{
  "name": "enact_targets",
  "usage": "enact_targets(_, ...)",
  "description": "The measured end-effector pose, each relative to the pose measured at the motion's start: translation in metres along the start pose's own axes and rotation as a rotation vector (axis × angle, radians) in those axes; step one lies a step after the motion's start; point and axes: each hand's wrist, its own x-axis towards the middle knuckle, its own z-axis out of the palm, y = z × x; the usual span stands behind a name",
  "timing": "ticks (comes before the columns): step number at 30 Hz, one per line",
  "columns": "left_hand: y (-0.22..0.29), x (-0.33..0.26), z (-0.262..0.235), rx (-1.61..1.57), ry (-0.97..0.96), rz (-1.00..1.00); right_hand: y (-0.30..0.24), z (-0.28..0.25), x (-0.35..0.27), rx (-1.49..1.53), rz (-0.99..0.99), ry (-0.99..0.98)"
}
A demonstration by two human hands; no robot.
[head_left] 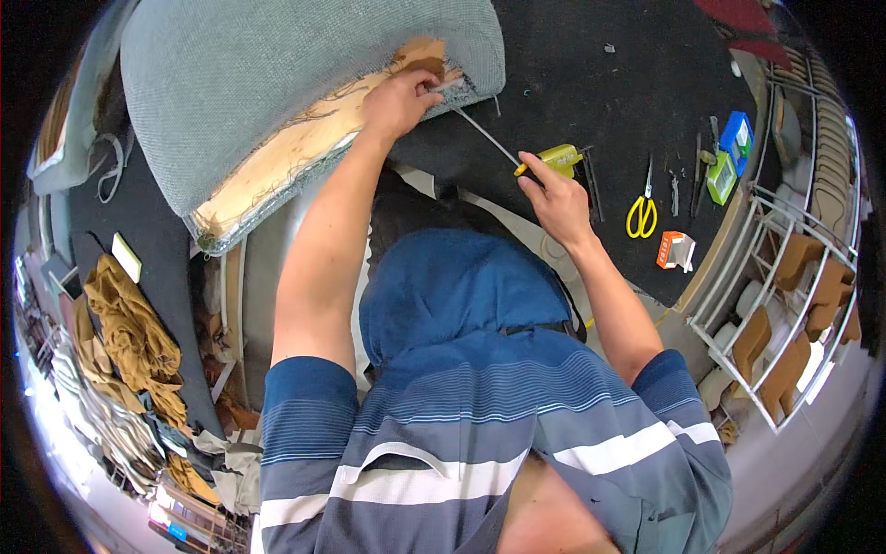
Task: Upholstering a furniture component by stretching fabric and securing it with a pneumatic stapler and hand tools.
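Grey-green woven fabric covers the seat cushion point(277, 83) filling the upper left of the frame, flipped so its tan wooden underside point(295, 152) faces up, likely so the cover edge can be reached. Left hand point(399, 102) sits at upper centre, fingers closed down on the fabric edge by a tan corner patch point(420, 54), apparently pulling it taut over the wood; a thin pale strip or cord point(484, 136) runs from there toward the right hand. Right hand point(554, 198), centre right, has its fingers curled around the handle of a yellow tool point(558, 159) lying on the black worktable point(591, 74); whether that grip is tight can't be told. Within reach at right: yellow-handled scissors point(642, 210), a few slim dark hand tools point(688, 180), a blue and green box point(729, 152), an orange and white box point(676, 249). White wire rack point(784, 314) with brown seat parts at right edge. Mustard cloth pile point(134, 337) at lower left. Person's blue hood and striped shirt fill bottom centre.
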Motion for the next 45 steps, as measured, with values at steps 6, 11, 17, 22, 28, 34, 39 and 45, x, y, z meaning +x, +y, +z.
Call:
enact_targets(6,0.002,0.001,0.000,-0.008,-0.002,-0.019,-0.005,-0.002,0.010,-0.111,0.041,-0.031)
enact_targets(11,0.001,0.002,0.000,-0.002,0.004,-0.022,-0.014,-0.008,0.010,-0.176,0.032,-0.007)
enact_targets(17,0.000,0.001,0.000,0.007,0.002,-0.027,-0.021,-0.021,0.018,-0.192,-0.009,-0.043)
enact_targets(22,0.005,0.002,-0.003,0.011,-0.005,-0.035,-0.014,-0.019,0.019,-0.161,-0.039,-0.030)
enact_targets(28,0.001,0.001,-0.001,-0.020,-0.008,-0.024,-0.024,-0.020,0.020,-0.222,0.002,-0.040)
enact_targets(34,0.001,0.000,0.001,-0.035,0.001,-0.012,-0.052,-0.039,0.038,-0.368,0.084,-0.202)
enact_targets(39,0.001,0.000,0.002,-0.004,0.006,0.004,-0.063,-0.024,0.037,-0.412,0.101,-0.202)
enact_targets(45,0.000,0.000,0.002,0.008,0.019,0.033,-0.039,0.011,0.006,-0.022,0.335,-0.087)
